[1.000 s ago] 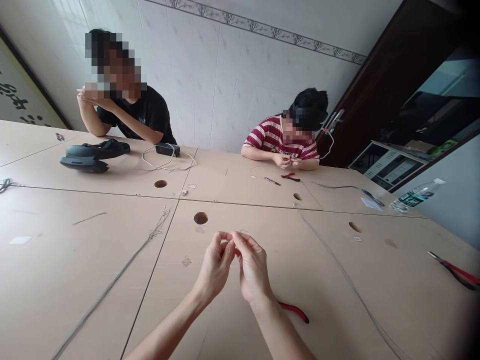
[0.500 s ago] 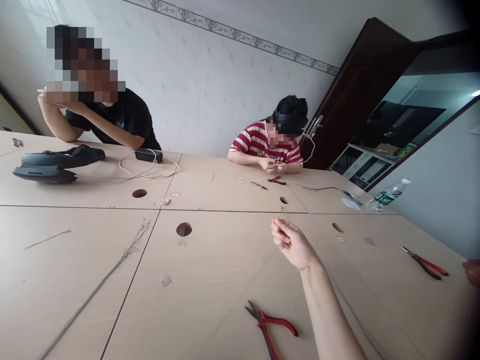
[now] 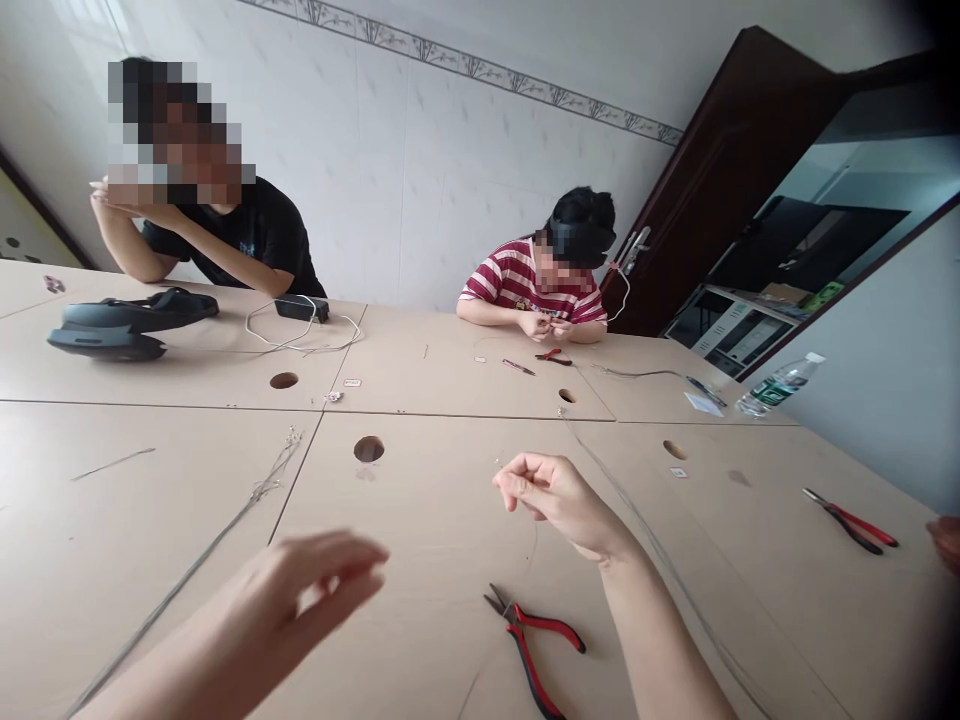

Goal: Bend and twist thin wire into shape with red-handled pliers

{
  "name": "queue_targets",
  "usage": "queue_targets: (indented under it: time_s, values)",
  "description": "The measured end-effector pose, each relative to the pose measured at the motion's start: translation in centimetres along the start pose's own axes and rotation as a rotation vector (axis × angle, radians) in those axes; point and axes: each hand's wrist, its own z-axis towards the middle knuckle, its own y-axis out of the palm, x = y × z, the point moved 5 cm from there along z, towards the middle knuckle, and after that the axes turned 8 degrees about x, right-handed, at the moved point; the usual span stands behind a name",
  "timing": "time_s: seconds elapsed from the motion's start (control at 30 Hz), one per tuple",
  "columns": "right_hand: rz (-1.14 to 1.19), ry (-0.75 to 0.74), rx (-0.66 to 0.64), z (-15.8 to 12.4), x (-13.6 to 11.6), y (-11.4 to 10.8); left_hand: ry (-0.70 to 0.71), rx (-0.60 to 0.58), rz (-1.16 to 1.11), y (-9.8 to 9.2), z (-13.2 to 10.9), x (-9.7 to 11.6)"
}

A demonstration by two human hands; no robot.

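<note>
My right hand [image 3: 555, 495] is raised over the middle of the tan table [image 3: 420, 520], its fingers closed in a pinch on a thin wire [image 3: 535, 545] that hangs down from it. My left hand [image 3: 300, 590] hovers lower left, blurred by motion; its thumb and fingers are apart and nothing shows in them. Red-handled pliers [image 3: 536, 635] lie on the table just below my right hand, jaws pointing up left.
Long wires run across the table at left [image 3: 187, 570] and right [image 3: 660, 545]. Round holes [image 3: 368, 449] dot the top. Second pliers [image 3: 851, 520] and another person's hand [image 3: 946, 542] are at right. Two people sit across, near a headset [image 3: 112, 325] and a bottle [image 3: 780, 385].
A second ago both hands pinched together at the centre. My right hand then reached forward and has drawn back left. My left hand left the view and has come back in at lower left.
</note>
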Motion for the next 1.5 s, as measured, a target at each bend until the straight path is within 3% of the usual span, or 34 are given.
queue_targets:
  time_s: [0.03,0.1,0.23,0.63,0.83,1.03,1.33,1.4,1.5]
  values:
    - [0.012,0.002,-0.057,-0.4,-0.7,0.9,0.015,-0.053,0.066,0.7,1.6,1.2]
    - [0.037,-0.007,-0.123,-0.9,-1.6,2.2,0.026,-0.047,0.091,1.9,4.5,3.3]
    - [0.086,-0.036,-0.168,-0.9,-2.2,3.6,-0.002,-0.105,-0.141,4.1,7.1,5.1]
    - [0.182,-0.032,-0.228,-0.2,-2.8,6.2,0.006,-0.233,-0.327,4.6,7.1,4.8]
    - [0.188,-0.024,-0.176,-0.5,-2.5,6.3,-0.001,-0.179,-0.199,4.1,7.0,4.4]
    - [0.133,-0.040,-0.138,-1.0,-2.5,6.4,-0.003,-0.199,-0.163,3.9,7.0,4.5]
    - [0.024,-0.102,-0.028,-1.8,-3.2,6.3,0.051,-0.208,-0.237,3.5,6.9,4.8]
    - [-0.013,-0.167,0.038,-1.7,-3.3,5.9,0.067,-0.206,-0.259,3.1,7.0,5.0]
    - [-0.107,-0.376,0.218,-1.6,-4.1,4.8,0.065,-0.267,-0.282,2.7,7.1,5.3]
